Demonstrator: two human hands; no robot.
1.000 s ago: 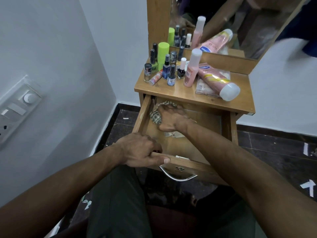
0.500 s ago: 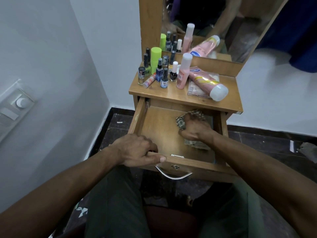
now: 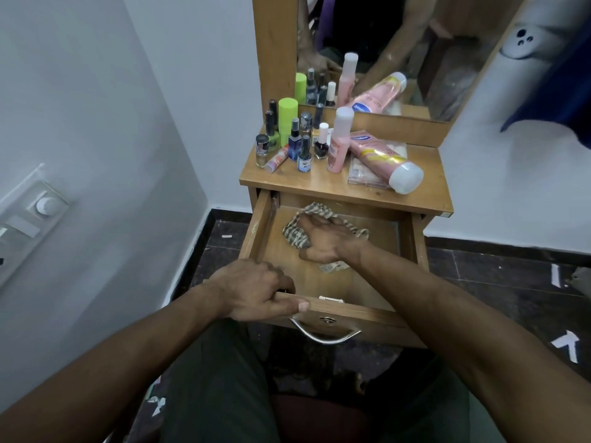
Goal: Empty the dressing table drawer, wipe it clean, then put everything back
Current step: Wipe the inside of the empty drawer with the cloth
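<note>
The wooden drawer (image 3: 361, 284) of the dressing table is pulled out, and only a cloth lies in it. My right hand (image 3: 323, 241) lies flat on the checked cloth (image 3: 292, 233) and presses it onto the drawer bottom near the back left. My left hand (image 3: 256, 289) grips the left part of the drawer's front edge, thumb along the top. On the table top (image 3: 319, 187) stand several small nail polish and spray bottles (image 3: 303, 155), a green cylinder (image 3: 287, 119) and a pink bottle (image 3: 339, 142). A pink tube (image 3: 383, 161) lies on a flat clear packet.
A mirror (image 3: 399, 43) rises behind the table top. A metal handle (image 3: 326, 338) hangs on the drawer front, above my knees. The white wall on the left carries a switch panel (image 3: 32, 215). Dark floor tiles (image 3: 495, 276) lie to the right.
My right hand swept the cloth from the drawer's left back to its right side, then back toward the left. Its fingers now lie flatter on the cloth. My left hand kept its grip.
</note>
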